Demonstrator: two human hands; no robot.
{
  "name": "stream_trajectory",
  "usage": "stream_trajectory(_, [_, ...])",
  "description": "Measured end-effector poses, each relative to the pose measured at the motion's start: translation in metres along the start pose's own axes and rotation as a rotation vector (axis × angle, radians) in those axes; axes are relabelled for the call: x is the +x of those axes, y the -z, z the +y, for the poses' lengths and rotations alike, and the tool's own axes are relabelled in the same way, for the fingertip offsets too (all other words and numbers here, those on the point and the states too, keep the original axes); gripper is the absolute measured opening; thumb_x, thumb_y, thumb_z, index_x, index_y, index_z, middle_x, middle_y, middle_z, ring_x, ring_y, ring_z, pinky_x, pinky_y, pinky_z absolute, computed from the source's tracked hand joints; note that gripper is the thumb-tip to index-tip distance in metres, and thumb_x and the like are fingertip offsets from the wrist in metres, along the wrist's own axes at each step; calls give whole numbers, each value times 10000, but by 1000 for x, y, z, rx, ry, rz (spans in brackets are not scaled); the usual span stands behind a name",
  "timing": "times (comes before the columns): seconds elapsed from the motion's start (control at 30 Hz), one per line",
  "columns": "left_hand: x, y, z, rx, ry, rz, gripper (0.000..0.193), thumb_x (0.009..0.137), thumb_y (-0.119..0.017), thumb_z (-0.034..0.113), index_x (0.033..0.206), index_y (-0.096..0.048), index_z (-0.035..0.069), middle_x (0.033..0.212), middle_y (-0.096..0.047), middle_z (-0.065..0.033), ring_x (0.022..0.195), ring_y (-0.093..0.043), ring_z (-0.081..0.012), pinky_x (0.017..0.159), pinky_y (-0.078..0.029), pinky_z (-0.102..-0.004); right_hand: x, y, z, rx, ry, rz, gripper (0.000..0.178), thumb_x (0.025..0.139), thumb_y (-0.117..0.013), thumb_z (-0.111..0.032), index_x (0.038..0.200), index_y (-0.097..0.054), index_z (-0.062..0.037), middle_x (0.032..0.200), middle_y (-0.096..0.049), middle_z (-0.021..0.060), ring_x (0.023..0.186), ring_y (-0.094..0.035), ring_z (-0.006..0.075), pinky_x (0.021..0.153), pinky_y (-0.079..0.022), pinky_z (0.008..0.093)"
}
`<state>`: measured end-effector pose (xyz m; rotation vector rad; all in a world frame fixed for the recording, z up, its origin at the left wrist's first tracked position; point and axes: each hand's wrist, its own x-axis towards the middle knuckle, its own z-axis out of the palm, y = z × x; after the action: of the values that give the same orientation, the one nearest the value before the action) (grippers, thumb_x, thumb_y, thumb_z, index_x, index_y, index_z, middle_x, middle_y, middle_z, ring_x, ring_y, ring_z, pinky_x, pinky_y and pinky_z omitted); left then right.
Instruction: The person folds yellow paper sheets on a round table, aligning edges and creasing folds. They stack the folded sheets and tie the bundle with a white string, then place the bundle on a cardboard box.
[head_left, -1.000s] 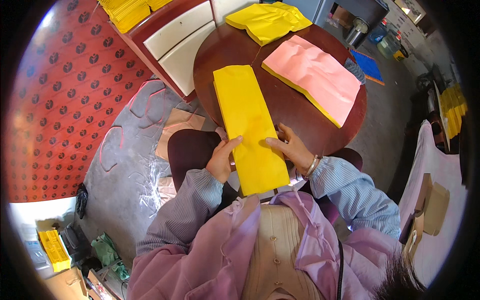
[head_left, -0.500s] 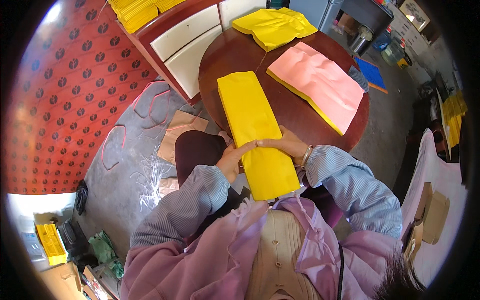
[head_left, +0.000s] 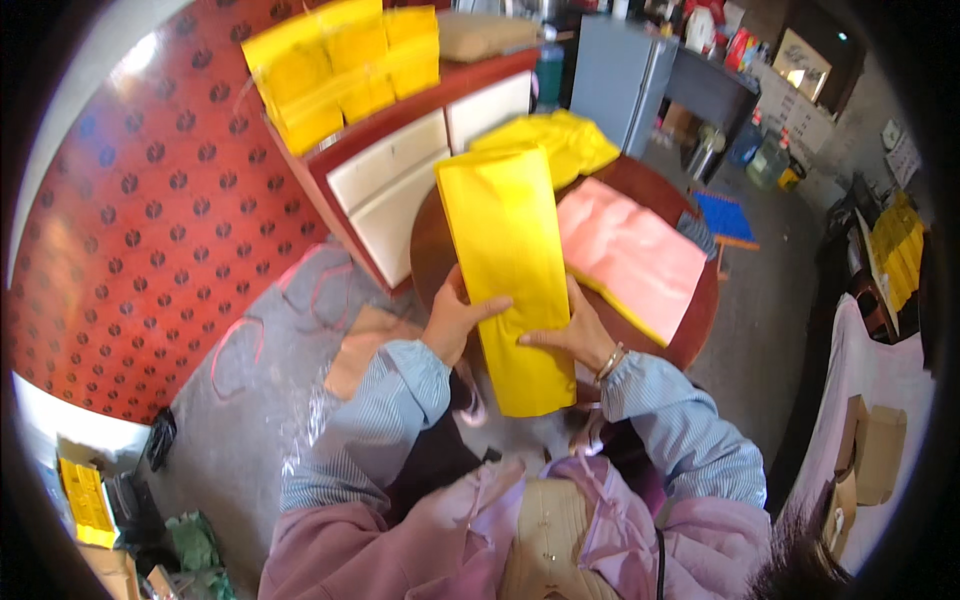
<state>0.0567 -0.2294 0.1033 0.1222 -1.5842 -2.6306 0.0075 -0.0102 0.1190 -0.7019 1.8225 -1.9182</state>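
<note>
A long yellow paper bundle [head_left: 508,235], folded into a flat block, is tilted up in front of me over the near edge of the round table. My left hand [head_left: 460,318] grips its left edge, with the thumb laid across the front face. On the opposite edge my right hand [head_left: 582,335] holds it the same way, its thumb pointing inward. The fingers behind the bundle are hidden. Just right of it, a pink sheet-topped yellow paper stack [head_left: 640,255] lies on the table. Another yellow paper stack [head_left: 575,145] lies at the table's far side, partly covered by the bundle.
Beneath the stacks is the dark red round table [head_left: 690,340]. Several yellow packs [head_left: 340,65] stand on a red cabinet with white drawers [head_left: 395,195] at the far left. Brown cardboard [head_left: 365,345] and pink straps [head_left: 240,350] lie on the floor. An open carton [head_left: 875,455] is at right.
My hands have raised and tilted the bundle more upright. The thumbs, which met across its middle, are now apart. The view has swung upward, showing more of the cabinet top.
</note>
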Motion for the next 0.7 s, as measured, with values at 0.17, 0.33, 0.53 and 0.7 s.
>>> stream_trajectory(0.17, [28, -34, 61, 217, -259, -199, 923, 776, -938, 77, 1547, -429, 84, 1442, -599, -59, 1351, -565, -229, 1174, -441, -386, 28, 19, -48, -145, 232, 21, 1095, 687, -1003, -99, 1565, -349, -64, 1502, -536, 110, 1390, -533, 246, 1158, -465, 394])
stream_trajectory(0.33, [35, -33, 58, 293, -368, -323, 924, 768, -953, 147, 1535, -439, 95, 1447, -589, -54, 1357, -547, -217, 1166, -432, -372, 33, 33, -41, -310, 278, -5, 1094, 698, -991, -102, 1589, -359, -58, 1486, -570, 97, 1401, -531, 249, 1162, -458, 406])
stream_trajectory(0.53, [25, -8, 1, 486, -357, -258, 934, 756, -954, 110, 1539, -445, 88, 1467, -589, -57, 1364, -545, -212, 1170, -425, -368, 14, 26, 30, -3, 46, 23, 970, 742, -962, -118, 1548, -428, -38, 1510, -568, 86, 1372, -538, 213, 1158, -442, 379])
stream_trajectory(0.7, [33, 3, -9, 571, -397, -267, 918, 738, -912, -3, 1534, -464, 90, 1460, -605, -53, 1354, -557, -211, 1177, -422, -367, 22, 35, 56, 50, 179, 11, 848, 781, -957, -198, 1477, -502, -31, 1435, -639, 100, 1286, -611, 193, 1109, -476, 355])
